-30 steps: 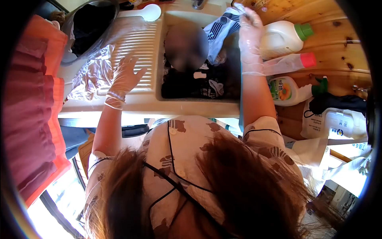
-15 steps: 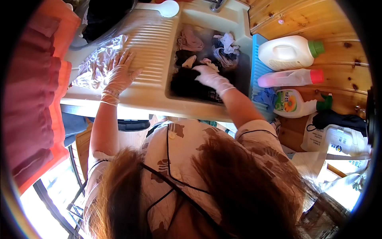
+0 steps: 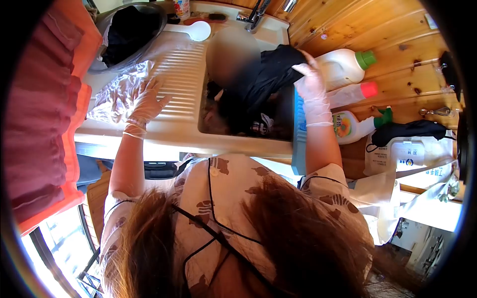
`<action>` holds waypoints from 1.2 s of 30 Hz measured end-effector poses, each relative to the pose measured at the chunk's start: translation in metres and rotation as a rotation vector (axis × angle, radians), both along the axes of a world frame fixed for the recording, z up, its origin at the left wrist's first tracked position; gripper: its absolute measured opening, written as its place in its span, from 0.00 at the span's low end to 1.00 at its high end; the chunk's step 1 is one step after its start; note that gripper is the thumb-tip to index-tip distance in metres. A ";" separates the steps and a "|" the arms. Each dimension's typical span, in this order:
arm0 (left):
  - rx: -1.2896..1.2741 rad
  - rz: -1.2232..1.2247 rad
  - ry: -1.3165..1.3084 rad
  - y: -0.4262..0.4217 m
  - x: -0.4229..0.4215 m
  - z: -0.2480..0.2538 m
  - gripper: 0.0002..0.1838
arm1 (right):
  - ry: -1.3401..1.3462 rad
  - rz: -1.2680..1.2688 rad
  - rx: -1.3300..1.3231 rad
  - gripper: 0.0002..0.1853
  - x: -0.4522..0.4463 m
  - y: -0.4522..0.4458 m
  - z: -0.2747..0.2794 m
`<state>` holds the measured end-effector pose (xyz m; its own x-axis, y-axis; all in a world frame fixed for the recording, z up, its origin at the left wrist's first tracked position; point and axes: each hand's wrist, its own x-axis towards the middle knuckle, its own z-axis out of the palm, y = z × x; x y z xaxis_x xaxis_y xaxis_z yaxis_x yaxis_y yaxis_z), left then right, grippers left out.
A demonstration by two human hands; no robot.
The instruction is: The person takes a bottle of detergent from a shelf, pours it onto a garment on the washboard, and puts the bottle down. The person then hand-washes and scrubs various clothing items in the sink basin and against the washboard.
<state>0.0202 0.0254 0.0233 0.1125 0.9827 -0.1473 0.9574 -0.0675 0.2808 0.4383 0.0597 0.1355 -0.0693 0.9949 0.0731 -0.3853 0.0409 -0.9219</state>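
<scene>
My right hand (image 3: 311,85), in a thin see-through glove, grips the edge of a wet black garment (image 3: 271,74) and holds it up at the sink's right side. The garment hangs down into the sink basin (image 3: 211,132), where its lower folds meet other dark laundry with a white print (image 3: 262,124). My left hand (image 3: 146,103), gloved too, lies with spread fingers on the ribbed washboard (image 3: 181,74), touching a crumpled pale patterned cloth (image 3: 115,97). A round blur hides part of the basin's far side.
A grey tub (image 3: 160,37) with dark clothes stands at the back left, beside a white scoop (image 3: 198,31). The faucet (image 3: 254,17) is at the back. Along the right stand a white detergent jug (image 3: 340,67), a pink-capped bottle (image 3: 348,94) and a spray bottle (image 3: 350,126) by a blue tray (image 3: 299,149).
My right hand has risen out of the basin to the right, pulling up the black garment. My left hand stays on the washboard. The view has shifted slightly.
</scene>
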 end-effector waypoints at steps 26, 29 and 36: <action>0.254 -0.048 0.177 -0.011 0.004 -0.030 0.39 | -1.466 -0.650 0.239 0.26 0.006 0.003 -0.058; 0.289 -0.018 0.180 -0.014 0.003 -0.029 0.38 | -1.980 -0.247 0.171 0.31 -0.012 0.008 -0.126; 0.234 0.025 0.162 -0.012 0.011 -0.027 0.38 | -1.805 0.326 -0.751 0.42 0.015 0.000 -0.249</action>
<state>0.0315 0.0138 -0.0039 0.0818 0.9942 0.0699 0.9907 -0.0887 0.1034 0.4534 0.0596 -0.1132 0.2770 0.7231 -0.6327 0.9401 -0.3403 0.0226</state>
